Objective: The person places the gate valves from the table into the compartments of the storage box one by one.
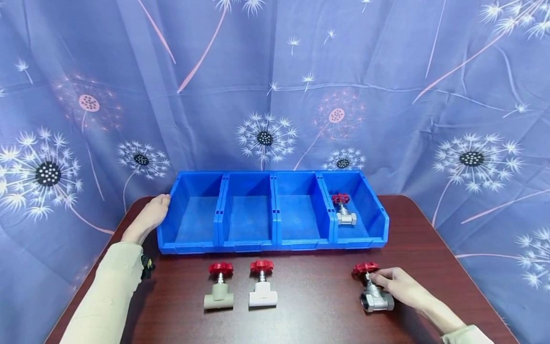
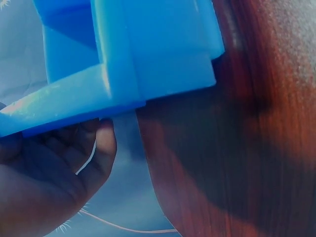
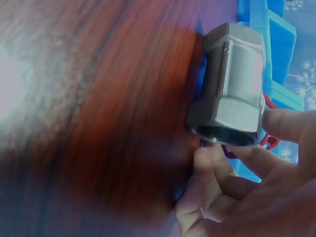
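My right hand (image 1: 401,286) pinches a metal gate valve (image 1: 376,300) at its neck, just under the red handwheel (image 1: 365,268). In the right wrist view the valve's steel body (image 3: 232,84) shows its hexagonal ends, one open bore facing the camera; the fingers partly hide the handwheel. My left hand (image 1: 155,211) rests against the outer left wall of a row of blue bins (image 1: 189,247), its fingertips (image 2: 105,136) right at the plastic in the left wrist view. A smaller metal valve with a red handwheel (image 1: 340,198) stands in the rightmost bin.
Two more red-wheeled valves stand on the dark wooden table (image 1: 301,291) in front of the bins: a grey-green plastic one (image 1: 219,298) and a white plastic one (image 1: 263,296). Behind the table hangs a blue dandelion-print curtain (image 1: 206,119).
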`<state>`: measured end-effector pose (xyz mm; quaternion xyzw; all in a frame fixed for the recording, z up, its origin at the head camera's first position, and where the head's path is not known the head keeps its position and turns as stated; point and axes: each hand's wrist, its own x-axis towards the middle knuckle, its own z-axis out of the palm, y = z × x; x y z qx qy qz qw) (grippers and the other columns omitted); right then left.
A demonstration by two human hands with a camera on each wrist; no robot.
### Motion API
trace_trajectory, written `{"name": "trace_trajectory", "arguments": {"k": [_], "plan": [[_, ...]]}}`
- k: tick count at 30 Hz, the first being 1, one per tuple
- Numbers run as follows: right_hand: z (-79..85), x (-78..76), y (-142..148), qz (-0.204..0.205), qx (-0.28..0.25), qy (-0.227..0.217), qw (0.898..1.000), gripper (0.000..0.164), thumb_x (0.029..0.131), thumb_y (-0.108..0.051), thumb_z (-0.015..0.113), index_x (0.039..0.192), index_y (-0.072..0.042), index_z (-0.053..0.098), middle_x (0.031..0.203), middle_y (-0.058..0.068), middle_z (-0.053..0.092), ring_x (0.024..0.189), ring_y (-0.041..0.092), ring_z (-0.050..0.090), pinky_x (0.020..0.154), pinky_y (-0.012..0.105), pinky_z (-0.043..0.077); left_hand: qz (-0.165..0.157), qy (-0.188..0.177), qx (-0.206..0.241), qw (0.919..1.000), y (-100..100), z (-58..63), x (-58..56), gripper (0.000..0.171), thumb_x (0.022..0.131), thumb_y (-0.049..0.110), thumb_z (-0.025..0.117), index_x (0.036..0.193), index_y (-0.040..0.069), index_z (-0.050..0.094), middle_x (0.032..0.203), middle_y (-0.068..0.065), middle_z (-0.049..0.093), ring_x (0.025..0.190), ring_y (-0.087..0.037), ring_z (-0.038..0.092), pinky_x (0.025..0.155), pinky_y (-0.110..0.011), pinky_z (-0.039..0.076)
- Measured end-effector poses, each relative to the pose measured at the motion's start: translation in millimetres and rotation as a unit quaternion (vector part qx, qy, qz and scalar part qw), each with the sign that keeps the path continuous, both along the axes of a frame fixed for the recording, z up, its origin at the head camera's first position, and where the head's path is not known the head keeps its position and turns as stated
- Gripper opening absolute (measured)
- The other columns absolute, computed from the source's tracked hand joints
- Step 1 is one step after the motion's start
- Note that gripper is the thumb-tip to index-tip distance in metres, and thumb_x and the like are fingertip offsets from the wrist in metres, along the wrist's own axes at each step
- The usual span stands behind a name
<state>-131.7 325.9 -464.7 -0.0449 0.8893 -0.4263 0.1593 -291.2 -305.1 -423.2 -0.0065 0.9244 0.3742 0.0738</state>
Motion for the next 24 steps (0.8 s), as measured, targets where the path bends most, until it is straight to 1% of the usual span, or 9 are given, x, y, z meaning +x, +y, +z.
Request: {"name": "trace_trajectory", "arguments": {"k": [4,11,15,18,21,24], "plan": [[-0.1,-2.2,-4.2,0.001,0.008,-0.013,1.0,0.031,0.1,-0.029,0.056,0.086,-0.003,0.067,0.071,0.0,0.05,0.066,0.01,0.047,0.057,0.025,0.037,-0.002,0.001,0.0,1.0,-0.6,-0.1,-0.1,0.065,0.107,0.037,0.011,0.144,-0.015,0.025,0.143,-0.038,0.031,0.129,-0.052,0.034,0.104,-0.062,0.03],[-0.5,-3.5,-7.2,-0.003,0.003,-0.027,1.0,0.031,0.099,-0.029,0.057,0.085,-0.003,0.066,0.07,0.001,0.053,0.064,0.013,0.051,0.055,0.026,0.041,0.002,-0.003,0.004,1.0,0.4,0.4,0.3,0.066,0.107,0.038,0.011,0.144,-0.014,0.025,0.143,-0.038,0.031,0.128,-0.052,0.035,0.103,-0.062,0.031],[-0.6,-2.4,-7.2,-0.004,-0.004,-0.037,0.999,0.032,0.1,-0.029,0.056,0.082,-0.003,0.064,0.068,0.0,0.051,0.063,0.014,0.05,0.054,0.026,0.041,0.0,0.004,-0.001,1.0,1.1,0.5,0.3,0.066,0.107,0.037,0.01,0.144,-0.015,0.025,0.144,-0.038,0.03,0.13,-0.053,0.034,0.104,-0.062,0.03],[-0.9,-1.4,-7.0,-0.002,-0.017,-0.048,0.999,0.034,0.101,-0.029,0.054,0.081,-0.002,0.062,0.067,0.0,0.05,0.061,0.013,0.05,0.053,0.026,0.04,0.0,0.013,-0.002,0.9999,1.5,-1.2,0.3,0.063,0.108,0.035,0.011,0.142,-0.015,0.027,0.142,-0.039,0.032,0.129,-0.053,0.035,0.103,-0.062,0.032],[-0.5,-1.5,-7.4,0.0,-0.024,-0.049,0.999,0.035,0.101,-0.029,0.053,0.081,-0.002,0.061,0.067,0.0,0.049,0.061,0.012,0.049,0.053,0.026,0.04,-0.001,0.019,-0.002,0.9998,1.0,-0.8,0.2,0.062,0.108,0.034,0.011,0.141,-0.017,0.028,0.14,-0.04,0.033,0.127,-0.054,0.037,0.101,-0.062,0.034],[0.7,-2.1,-7.7,-0.003,-0.02,-0.049,0.999,0.036,0.101,-0.03,0.053,0.081,-0.002,0.06,0.067,-0.001,0.048,0.062,0.012,0.048,0.053,0.026,0.039,0.0,0.025,-0.002,0.9997,1.3,-0.8,-0.2,0.061,0.108,0.032,0.012,0.14,-0.017,0.029,0.139,-0.04,0.035,0.126,-0.054,0.038,0.101,-0.062,0.034]]}}
